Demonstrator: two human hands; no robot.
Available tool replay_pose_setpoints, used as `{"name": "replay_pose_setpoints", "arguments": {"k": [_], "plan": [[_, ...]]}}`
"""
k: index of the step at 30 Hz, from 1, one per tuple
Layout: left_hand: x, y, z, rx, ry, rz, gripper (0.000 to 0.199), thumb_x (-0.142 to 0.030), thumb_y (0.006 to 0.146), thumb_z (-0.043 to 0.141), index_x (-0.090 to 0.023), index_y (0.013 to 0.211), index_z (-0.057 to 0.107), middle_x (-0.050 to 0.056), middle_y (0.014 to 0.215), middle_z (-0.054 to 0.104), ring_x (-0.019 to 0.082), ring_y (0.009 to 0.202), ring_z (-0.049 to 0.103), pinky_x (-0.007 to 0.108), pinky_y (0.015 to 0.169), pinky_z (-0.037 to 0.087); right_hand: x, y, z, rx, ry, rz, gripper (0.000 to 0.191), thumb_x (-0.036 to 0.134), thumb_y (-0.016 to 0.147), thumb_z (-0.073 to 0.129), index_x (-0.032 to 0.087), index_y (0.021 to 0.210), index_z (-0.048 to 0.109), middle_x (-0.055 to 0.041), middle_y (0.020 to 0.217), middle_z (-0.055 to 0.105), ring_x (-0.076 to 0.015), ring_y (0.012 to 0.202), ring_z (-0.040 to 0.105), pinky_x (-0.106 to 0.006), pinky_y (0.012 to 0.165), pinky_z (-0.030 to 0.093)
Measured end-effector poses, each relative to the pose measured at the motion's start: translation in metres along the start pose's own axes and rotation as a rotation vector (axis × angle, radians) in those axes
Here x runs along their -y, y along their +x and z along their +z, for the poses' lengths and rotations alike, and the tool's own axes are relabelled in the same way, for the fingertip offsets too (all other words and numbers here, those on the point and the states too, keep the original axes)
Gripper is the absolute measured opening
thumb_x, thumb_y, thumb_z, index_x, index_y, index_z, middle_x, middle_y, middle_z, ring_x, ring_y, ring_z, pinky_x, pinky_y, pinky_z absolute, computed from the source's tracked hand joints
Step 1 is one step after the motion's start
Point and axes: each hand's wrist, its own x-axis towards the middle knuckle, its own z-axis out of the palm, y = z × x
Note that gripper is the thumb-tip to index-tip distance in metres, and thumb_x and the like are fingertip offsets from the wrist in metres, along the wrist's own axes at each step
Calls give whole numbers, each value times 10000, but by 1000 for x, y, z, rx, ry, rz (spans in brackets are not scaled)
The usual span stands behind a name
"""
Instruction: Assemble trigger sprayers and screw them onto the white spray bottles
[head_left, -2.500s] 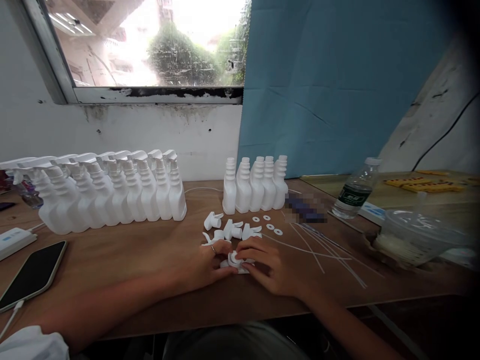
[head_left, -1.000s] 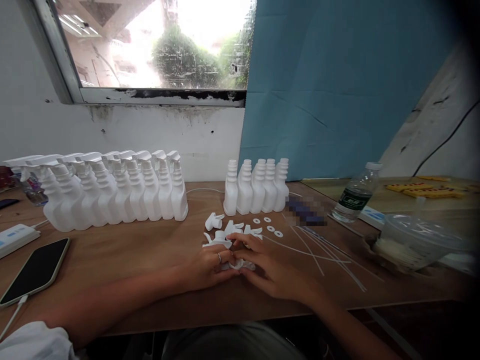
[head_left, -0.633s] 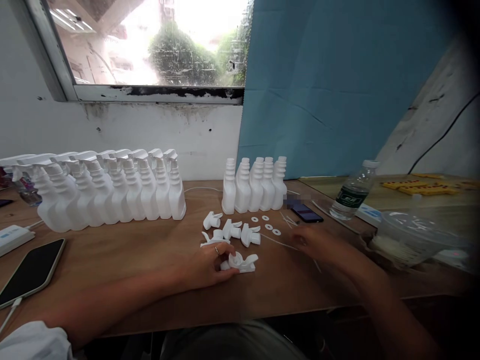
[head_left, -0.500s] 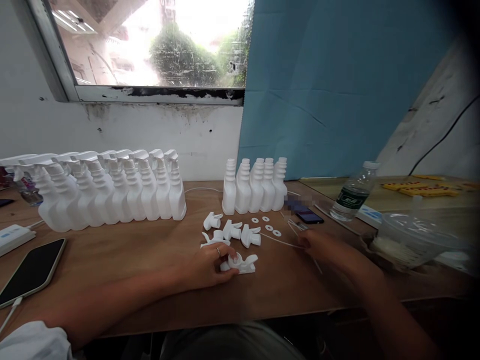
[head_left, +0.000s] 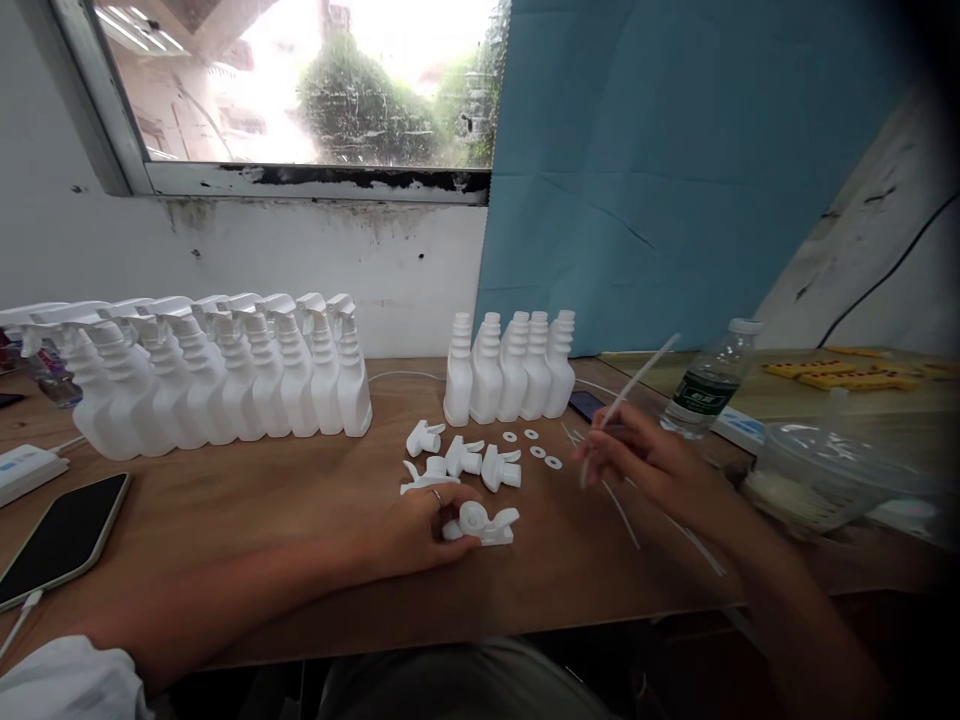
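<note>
Since a moment ago, the right hand point(head_left: 630, 450) has risen from the desk point(head_left: 247, 500) with one thin, translucent white plastic tube point(head_left: 641, 378), while the left hand point(head_left: 429, 528) stays about where it was.

Behind the brown desk hangs a large, creased blue sheet point(head_left: 645, 180). Along the desk's left part stands a row of white plastic spray bottles point(head_left: 236, 400) fitted with trigger heads. Right of them, well apart, stand five white plastic bottles with ribbed necks point(head_left: 514, 385), their tops bare. On the right, a round clear plastic container point(head_left: 825, 470) sits near a clear water bottle with a white cap point(head_left: 686, 418); its dark green label point(head_left: 699, 392) carries pale characters too small to read. A black-screened phone in a pale case point(head_left: 64, 535) lies at the left, a cable plugged into it.

The left hand is closed, thumb and fingers gripping one end of a white plastic spray head point(head_left: 489, 527) lying on the desk near its front edge. Just beyond lie four more white spray heads point(head_left: 501, 468). The right hand is partly curled, pinching the slanted tube between thumb and fingers; loose thin tubes point(head_left: 705, 552) lie below it. Smallest are four flat white rings point(head_left: 538, 452), near the spray heads.
</note>
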Motion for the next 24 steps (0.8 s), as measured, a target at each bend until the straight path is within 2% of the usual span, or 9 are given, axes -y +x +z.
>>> {"name": "replay_pose_setpoints", "arguments": {"k": [1, 3, 6, 8, 15, 19, 24], "plan": [[0, 0, 1, -8, 1, 18, 374, -259, 763, 703, -207, 1125, 627, 22, 982, 669, 150, 800, 613, 245, 687, 505, 12, -1, 11, 64, 246, -3, 175, 417, 974, 448, 244, 949, 452, -53, 824, 708, -165, 598, 664, -296, 585, 500], [1, 1, 2, -22, 7, 57, 333, -235, 766, 696, -193, 1094, 657, 25, 977, 675, 148, 802, 602, 236, 684, 494, 29, -2, 36, 124, 516, -3, 242, 474, 955, 484, 238, 979, 442, -43, 783, 701, -164, 563, 647, -303, 556, 497], [1, 3, 2, -1, 16, 81, 349, -226, 768, 691, -190, 1114, 667, 18, 913, 670, 129, 730, 575, 217, 632, 468, 39, -5, 67, 202, 640, 4, 286, 446, 902, 603, 210, 1044, 524, -33, 802, 689, -144, 614, 637, -297, 596, 515], [1, 3, 2, -2, 46, 91, 361, -234, 761, 700, -184, 1118, 673, 21, 900, 665, 127, 715, 564, 215, 623, 459, 39, -7, 78, 229, 643, 17, 293, 421, 870, 654, 193, 1039, 578, -39, 818, 690, -140, 641, 640, -289, 608, 522], [8, 4, 3, -26, 101, 118, 349, -272, 774, 696, -207, 1117, 672, 4, 857, 646, 120, 692, 546, 203, 612, 440, 38, -9, 81, 140, 643, 22, 200, 393, 868, 654, 201, 915, 620, -16, 742, 690, -145, 625, 649, -297, 629, 553], [10, 4, 4, -24, 88, 126, 351, -292, 783, 693, -200, 1120, 664, 8, 885, 652, 118, 697, 549, 200, 610, 440, 40, -8, 80, 137, 634, 12, 198, 389, 868, 655, 199, 913, 620, -16, 745, 691, -136, 613, 642, -292, 627, 553], [2, 3, 2, -24, 91, 120, 354, -259, 770, 704, -202, 1118, 676, 11, 884, 655, 121, 703, 551, 207, 628, 449, 39, -9, 83, 185, 665, 22, 195, 375, 864, 668, 197, 932, 625, -18, 787, 695, -127, 634, 642, -278, 628, 551]]}}
